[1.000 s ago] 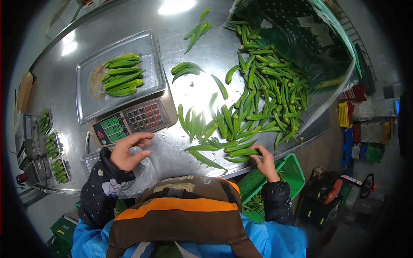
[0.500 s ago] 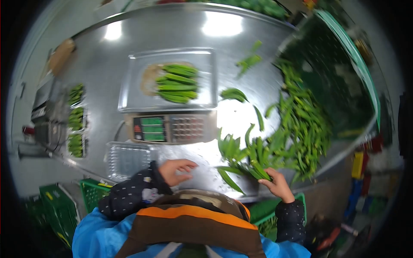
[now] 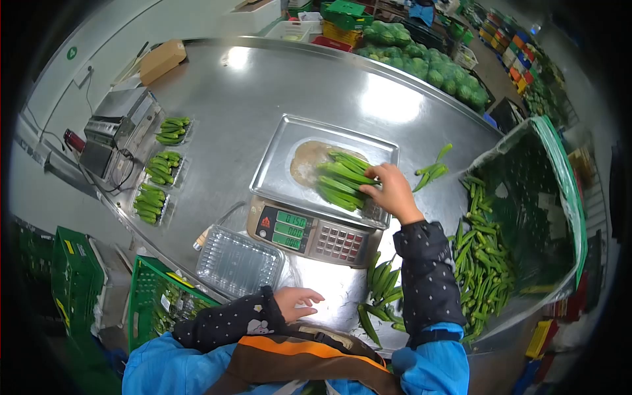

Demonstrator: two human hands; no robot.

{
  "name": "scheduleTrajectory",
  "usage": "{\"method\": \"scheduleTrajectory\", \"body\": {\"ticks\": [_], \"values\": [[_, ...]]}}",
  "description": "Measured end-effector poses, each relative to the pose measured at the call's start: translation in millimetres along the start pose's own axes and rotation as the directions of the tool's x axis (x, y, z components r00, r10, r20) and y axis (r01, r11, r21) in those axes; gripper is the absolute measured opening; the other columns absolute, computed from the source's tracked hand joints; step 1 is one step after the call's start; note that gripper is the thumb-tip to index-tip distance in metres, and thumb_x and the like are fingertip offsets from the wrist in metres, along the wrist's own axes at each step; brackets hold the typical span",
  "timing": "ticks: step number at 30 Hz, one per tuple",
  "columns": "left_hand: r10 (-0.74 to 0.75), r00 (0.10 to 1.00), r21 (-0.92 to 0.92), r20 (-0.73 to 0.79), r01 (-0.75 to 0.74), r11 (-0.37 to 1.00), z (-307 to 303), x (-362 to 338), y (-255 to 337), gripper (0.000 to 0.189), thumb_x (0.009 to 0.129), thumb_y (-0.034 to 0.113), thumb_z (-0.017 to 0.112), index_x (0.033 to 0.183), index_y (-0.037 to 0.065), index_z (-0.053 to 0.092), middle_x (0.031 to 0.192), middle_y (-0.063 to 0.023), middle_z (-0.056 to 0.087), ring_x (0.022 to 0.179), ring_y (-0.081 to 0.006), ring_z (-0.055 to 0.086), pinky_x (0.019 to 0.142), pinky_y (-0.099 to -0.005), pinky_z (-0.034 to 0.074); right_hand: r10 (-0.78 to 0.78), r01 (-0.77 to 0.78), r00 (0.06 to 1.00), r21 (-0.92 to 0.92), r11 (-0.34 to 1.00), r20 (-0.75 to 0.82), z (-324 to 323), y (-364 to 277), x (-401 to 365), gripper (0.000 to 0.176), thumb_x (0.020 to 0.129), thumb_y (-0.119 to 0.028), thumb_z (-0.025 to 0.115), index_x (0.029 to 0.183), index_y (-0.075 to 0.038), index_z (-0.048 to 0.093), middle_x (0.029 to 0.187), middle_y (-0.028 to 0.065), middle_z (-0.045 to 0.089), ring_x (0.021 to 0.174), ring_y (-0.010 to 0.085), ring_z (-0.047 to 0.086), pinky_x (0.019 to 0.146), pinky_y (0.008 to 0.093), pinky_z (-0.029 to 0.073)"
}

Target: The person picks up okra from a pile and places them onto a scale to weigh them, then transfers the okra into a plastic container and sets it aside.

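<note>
A digital scale (image 3: pixel 282 247) with a lit green display stands in the middle of the table. On its metal tray (image 3: pixel 276 153) lies a bunch of green okra pods (image 3: pixel 341 176), side by side. My right hand (image 3: pixel 394 192) reaches over the tray's right side, its thumb and fingers closed on the ends of okra pods in that bunch. Low in front of me, my left hand (image 3: pixel 297 304) holds nothing, its fingers stretched out and apart. Just beyond it sits a stack of clear plastic punnets (image 3: pixel 240 261). Loose okra pods (image 3: pixel 385 280) lie below my right forearm.
A large okra heap (image 3: pixel 484 270) spills from a tipped, lined green crate (image 3: pixel 559 178) at right. Filled okra punnets (image 3: pixel 163 168) stand at left by a wrapping machine (image 3: pixel 108 141). Several watermelon-like green fruits (image 3: pixel 421 59) lie beyond the table. A green crate (image 3: pixel 148 289) is below left.
My right hand has moved from the loose okra at the near right up to the scale tray. My left hand stays near the punnets, fingers extended. The view has shifted and tilted.
</note>
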State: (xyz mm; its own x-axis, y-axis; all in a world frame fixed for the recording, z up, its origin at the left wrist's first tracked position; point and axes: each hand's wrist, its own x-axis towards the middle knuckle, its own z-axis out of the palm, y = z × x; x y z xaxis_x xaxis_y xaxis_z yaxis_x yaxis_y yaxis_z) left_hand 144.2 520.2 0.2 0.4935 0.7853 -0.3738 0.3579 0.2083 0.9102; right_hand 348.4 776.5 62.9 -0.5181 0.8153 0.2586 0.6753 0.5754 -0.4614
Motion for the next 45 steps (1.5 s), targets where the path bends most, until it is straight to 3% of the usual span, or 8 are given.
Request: {"method": "scheduleTrajectory", "body": {"ticks": [11,17,26,29,35,41,43,45], "values": [[-0.012,0.999,-0.051,-0.040,0.010,0.999,2.2,4.4,-1.6,0.033,0.082,0.015,0.061,0.115,0.010,0.056,0.106,-0.0045,0.062,0.094,-0.0145,0.060,0.084,-0.0309,0.046,0.316,-0.247,0.932,0.325,0.913,-0.180,-12.2,6.6,-17.4,0.028,0.079,-0.030,0.066,0.093,-0.006,0.064,0.076,0.0065,0.064,0.065,0.0174,0.059,0.061,0.0301,0.045],[0.007,0.999,-0.115,0.048,-0.001,0.993,11.8,6.4,-4.2,0.033,0.082,0.013,0.062,0.114,0.010,0.057,0.103,-0.0045,0.064,0.091,-0.0140,0.060,0.083,-0.0302,0.045,0.667,-0.705,0.709,0.200,0.681,0.229,-13.6,1.9,10.4,0.049,0.083,-0.047,0.055,0.080,0.000,0.068,0.056,0.0078,0.060,0.054,0.0182,0.059,0.057,0.0289,0.045],[0.031,0.999,-0.078,0.040,-0.028,0.997,10.8,5.7,-8.5,0.033,0.083,0.014,0.059,0.115,0.006,0.055,0.102,-0.0099,0.063,0.089,-0.0191,0.061,0.082,-0.0297,0.047,0.626,-0.510,0.774,0.683,0.522,0.100,6.0,5.7,-0.7,0.027,0.080,-0.022,0.066,0.069,0.002,0.066,0.059,0.0084,0.062,0.049,0.0127,0.052,0.049,0.0233,0.040],[0.045,0.997,-0.087,0.055,-0.040,0.995,13.8,7.1,-9.0,0.032,0.083,0.013,0.059,0.114,0.006,0.055,0.103,-0.0097,0.063,0.088,-0.0192,0.061,0.082,-0.0300,0.047,0.463,-0.259,0.788,0.464,0.847,-0.405,28.9,18.1,-11.3,0.015,0.075,-0.018,0.070,0.070,-0.004,0.067,0.065,0.0064,0.063,0.056,0.0155,0.053,0.057,0.0274,0.042],[0.024,0.998,-0.031,-0.062,-0.026,0.999,-17.9,14.3,15.9,0.026,0.082,0.011,0.059,0.107,0.006,0.060,0.101,-0.0077,0.064,0.082,-0.0127,0.061,0.077,-0.0278,0.048,0.259,-0.206,0.914,0.192,0.959,-0.311,32.7,41.0,-42.8,0.009,0.070,-0.014,0.071,0.077,-0.009,0.068,0.079,0.0052,0.063,0.076,0.0211,0.055,0.072,0.0300,0.043],[0.403,0.575,0.445,-0.712,-0.074,0.892,-138.0,97.8,50.6,0.035,0.076,0.015,0.065,0.109,0.004,0.059,0.101,-0.0113,0.063,0.079,-0.0214,0.060,0.076,-0.0285,0.048,0.539,-0.479,0.812,0.273,0.834,-0.222,20.4,40.0,-48.0,0.022,0.075,-0.011,0.065,0.094,0.000,0.061,0.064,0.0078,0.062,0.053,0.0177,0.060,0.055,0.0319,0.048],[0.160,0.590,0.354,-0.791,0.229,0.907,-153.1,141.2,47.8,0.040,0.075,0.020,0.066,0.111,0.004,0.057,0.103,-0.0132,0.061,0.087,-0.0278,0.060,0.082,-0.0329,0.048,0.497,-0.489,0.862,0.090,0.867,-0.101,18.5,33.4,-46.6,0.024,0.074,-0.013,0.064,0.093,0.001,0.060,0.055,0.0082,0.059,0.047,0.0187,0.060,0.049,0.0313,0.047],[0.148,0.803,0.256,-0.577,0.006,0.967,-202.1,155.4,5.2,0.050,0.075,0.029,0.069,0.116,0.004,0.053,0.111,-0.0149,0.058,0.100,-0.0289,0.057,0.090,-0.0369,0.045,0.355,-0.366,0.912,-0.016,0.930,-0.207,47.1,83.8,-55.3,0.026,0.072,-0.014,0.065,0.092,0.002,0.060,0.054,0.0092,0.059,0.047,0.0181,0.059,0.045,0.0296,0.046]]}}
